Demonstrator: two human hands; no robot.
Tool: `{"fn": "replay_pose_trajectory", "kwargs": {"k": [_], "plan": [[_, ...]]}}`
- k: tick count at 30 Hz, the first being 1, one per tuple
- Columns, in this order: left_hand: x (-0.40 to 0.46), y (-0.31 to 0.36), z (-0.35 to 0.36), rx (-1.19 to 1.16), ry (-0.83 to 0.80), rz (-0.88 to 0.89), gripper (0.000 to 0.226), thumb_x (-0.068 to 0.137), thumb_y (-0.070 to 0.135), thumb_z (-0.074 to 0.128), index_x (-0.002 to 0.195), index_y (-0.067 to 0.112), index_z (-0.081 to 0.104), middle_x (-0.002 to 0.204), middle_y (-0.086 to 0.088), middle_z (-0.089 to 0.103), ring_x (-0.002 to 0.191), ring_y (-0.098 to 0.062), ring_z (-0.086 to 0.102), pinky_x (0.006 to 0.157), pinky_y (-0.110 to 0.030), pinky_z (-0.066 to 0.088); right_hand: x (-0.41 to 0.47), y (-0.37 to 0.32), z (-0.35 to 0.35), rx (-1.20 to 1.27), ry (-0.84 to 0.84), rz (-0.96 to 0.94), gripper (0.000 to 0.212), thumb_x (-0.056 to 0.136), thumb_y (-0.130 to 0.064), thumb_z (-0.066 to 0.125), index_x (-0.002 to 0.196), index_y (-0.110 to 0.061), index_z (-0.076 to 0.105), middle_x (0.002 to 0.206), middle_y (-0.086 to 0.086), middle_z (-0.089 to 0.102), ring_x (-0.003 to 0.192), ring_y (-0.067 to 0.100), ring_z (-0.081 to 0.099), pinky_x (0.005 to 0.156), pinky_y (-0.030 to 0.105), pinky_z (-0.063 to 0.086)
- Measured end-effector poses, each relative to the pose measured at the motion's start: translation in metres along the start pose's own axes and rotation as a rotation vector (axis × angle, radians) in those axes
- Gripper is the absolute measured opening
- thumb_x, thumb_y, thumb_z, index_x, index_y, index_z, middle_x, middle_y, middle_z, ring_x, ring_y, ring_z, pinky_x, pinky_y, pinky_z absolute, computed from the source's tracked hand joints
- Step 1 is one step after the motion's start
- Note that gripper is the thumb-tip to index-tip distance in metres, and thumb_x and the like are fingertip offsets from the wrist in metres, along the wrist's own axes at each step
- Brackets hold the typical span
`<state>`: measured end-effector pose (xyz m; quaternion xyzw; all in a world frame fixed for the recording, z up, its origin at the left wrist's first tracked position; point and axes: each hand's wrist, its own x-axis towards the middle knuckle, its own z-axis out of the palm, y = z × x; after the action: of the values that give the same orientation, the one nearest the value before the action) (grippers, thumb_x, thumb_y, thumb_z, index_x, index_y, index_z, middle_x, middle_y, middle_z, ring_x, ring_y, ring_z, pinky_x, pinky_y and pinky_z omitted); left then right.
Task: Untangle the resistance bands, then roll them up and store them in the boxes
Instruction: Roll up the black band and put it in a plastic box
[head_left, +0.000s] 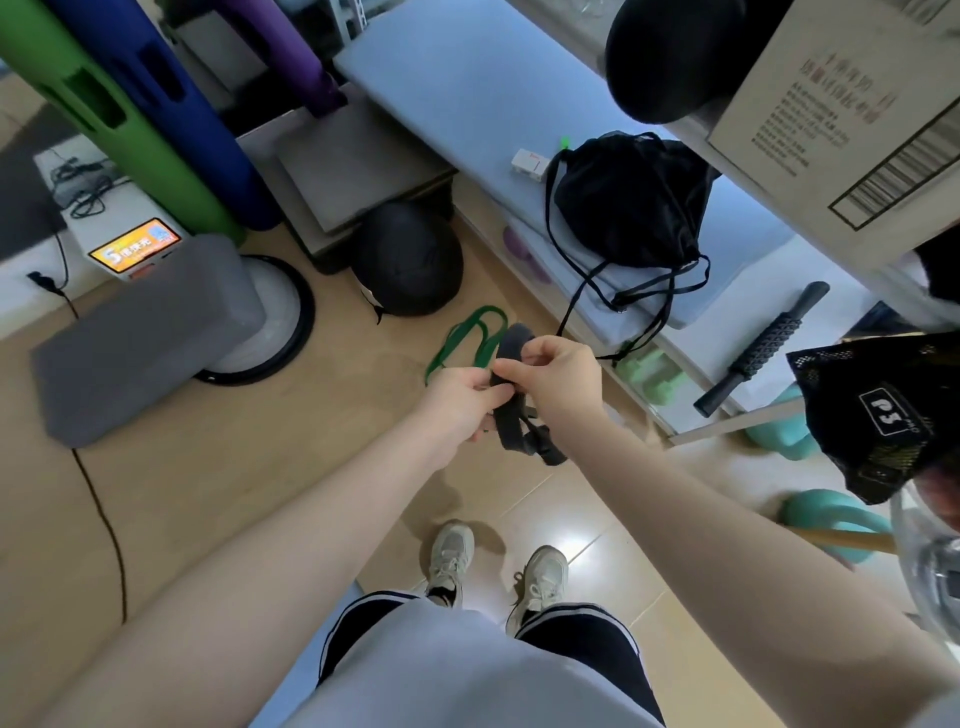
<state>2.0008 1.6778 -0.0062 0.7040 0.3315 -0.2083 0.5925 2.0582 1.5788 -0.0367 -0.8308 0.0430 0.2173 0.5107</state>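
Note:
A dark grey resistance band (511, 421) hangs in folded loops between my two hands, above the wooden floor. My left hand (462, 397) grips the band's middle from the left. My right hand (553, 371) pinches its upper loop with thumb and fingertips. A green resistance band (467, 335) lies in loose loops on the floor just beyond my hands. A cardboard box (852, 114) stands on the shelf at the upper right.
A black drawstring bag (631, 200) and a black massage roller (763, 345) lie on the pale blue bench (447, 78). A grey foam block (145, 332), a black ball (408, 260) and upright green and blue rolls stand at the left. Teal kettlebells (831, 519) sit at the right.

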Motion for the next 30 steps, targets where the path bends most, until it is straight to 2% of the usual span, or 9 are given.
{"fn": "replay_pose_trajectory", "kwargs": {"k": [4, 8, 11, 13, 19, 23, 26, 28, 30], "plan": [[0.002, 0.002, -0.003, -0.008, 0.024, 0.026, 0.014, 0.095, 0.022, 0.051, 0.094, 0.020, 0.064, 0.073, 0.004, 0.063, 0.059, -0.007, 0.055, 0.046, -0.013, 0.040, 0.004, 0.001, -0.004, 0.148, -0.042, 0.106, 0.031, 0.070, -0.023, 0.080, 0.057, -0.019, 0.052, 0.066, 0.001, 0.056, 0.070, 0.021, 0.061, 0.075, 0.041, 0.057], [0.001, 0.002, -0.006, 0.079, -0.017, 0.011, 0.020, 0.097, 0.028, 0.046, 0.108, 0.020, 0.061, 0.086, 0.004, 0.067, 0.071, -0.008, 0.063, 0.051, -0.014, 0.044, 0.003, 0.003, -0.007, 0.224, -0.114, 0.165, 0.028, 0.072, -0.019, 0.078, 0.062, -0.018, 0.052, 0.075, 0.003, 0.063, 0.083, 0.022, 0.068, 0.080, 0.043, 0.058], [0.004, -0.001, -0.012, 0.216, -0.036, 0.023, 0.032, 0.099, 0.028, 0.042, 0.125, 0.017, 0.056, 0.106, 0.003, 0.063, 0.094, -0.012, 0.057, 0.078, -0.020, 0.044, 0.003, 0.004, -0.010, 0.178, -0.165, 0.121, 0.028, 0.075, -0.012, 0.075, 0.062, -0.016, 0.051, 0.077, 0.008, 0.062, 0.087, 0.027, 0.069, 0.079, 0.046, 0.057], [0.006, -0.001, -0.013, 0.313, -0.029, 0.070, 0.034, 0.098, 0.027, 0.044, 0.127, 0.016, 0.056, 0.120, -0.001, 0.061, 0.105, -0.015, 0.054, 0.086, -0.026, 0.042, 0.001, 0.003, -0.010, 0.181, -0.172, 0.108, 0.028, 0.076, -0.009, 0.074, 0.062, -0.015, 0.050, 0.079, 0.010, 0.062, 0.086, 0.027, 0.069, 0.079, 0.045, 0.058], [0.010, -0.001, -0.019, 0.306, -0.085, 0.175, 0.019, 0.095, 0.019, 0.051, 0.105, 0.013, 0.065, 0.100, -0.004, 0.069, 0.092, -0.016, 0.062, 0.072, -0.018, 0.042, 0.008, 0.003, -0.013, 0.183, -0.319, 0.024, 0.015, 0.080, -0.007, 0.070, 0.079, 0.003, 0.059, 0.077, 0.007, 0.057, 0.071, 0.013, 0.061, 0.073, 0.026, 0.057], [0.012, -0.003, -0.015, 0.136, -0.070, 0.177, 0.014, 0.092, 0.017, 0.055, 0.094, 0.011, 0.067, 0.095, -0.008, 0.070, 0.088, -0.018, 0.064, 0.073, -0.021, 0.049, 0.011, -0.001, -0.023, 0.058, -0.356, -0.063, 0.029, 0.085, -0.021, 0.065, 0.099, 0.005, 0.063, 0.081, 0.013, 0.060, 0.068, 0.009, 0.055, 0.057, 0.010, 0.045], [0.015, 0.001, -0.014, -0.252, -0.029, 0.088, 0.010, 0.091, 0.015, 0.057, 0.096, 0.013, 0.065, 0.095, -0.007, 0.072, 0.088, -0.017, 0.069, 0.077, -0.025, 0.055, 0.008, 0.013, -0.039, 0.032, -0.555, -0.017, 0.044, 0.091, -0.046, 0.045, 0.113, -0.013, 0.063, 0.101, 0.000, 0.068, 0.090, 0.004, 0.061, 0.082, 0.016, 0.044], [0.019, 0.001, -0.015, -0.372, 0.043, 0.017, 0.008, 0.090, 0.014, 0.058, 0.096, 0.015, 0.063, 0.094, -0.007, 0.070, 0.087, -0.014, 0.068, 0.067, -0.020, 0.054, 0.007, 0.034, -0.048, 0.117, -0.677, 0.106, 0.058, 0.092, -0.053, 0.030, 0.118, -0.010, 0.060, 0.099, -0.005, 0.067, 0.093, 0.006, 0.060, 0.090, 0.022, 0.043], [0.022, -0.001, -0.015, -0.420, 0.086, -0.033, 0.005, 0.090, 0.014, 0.059, 0.093, 0.016, 0.062, 0.090, -0.003, 0.069, 0.084, -0.012, 0.066, 0.062, -0.018, 0.051, 0.010, 0.051, -0.051, 0.110, -0.715, 0.126, 0.061, 0.088, -0.058, 0.040, 0.117, -0.008, 0.060, 0.104, -0.004, 0.066, 0.101, 0.009, 0.059, 0.099, 0.027, 0.040]]}}
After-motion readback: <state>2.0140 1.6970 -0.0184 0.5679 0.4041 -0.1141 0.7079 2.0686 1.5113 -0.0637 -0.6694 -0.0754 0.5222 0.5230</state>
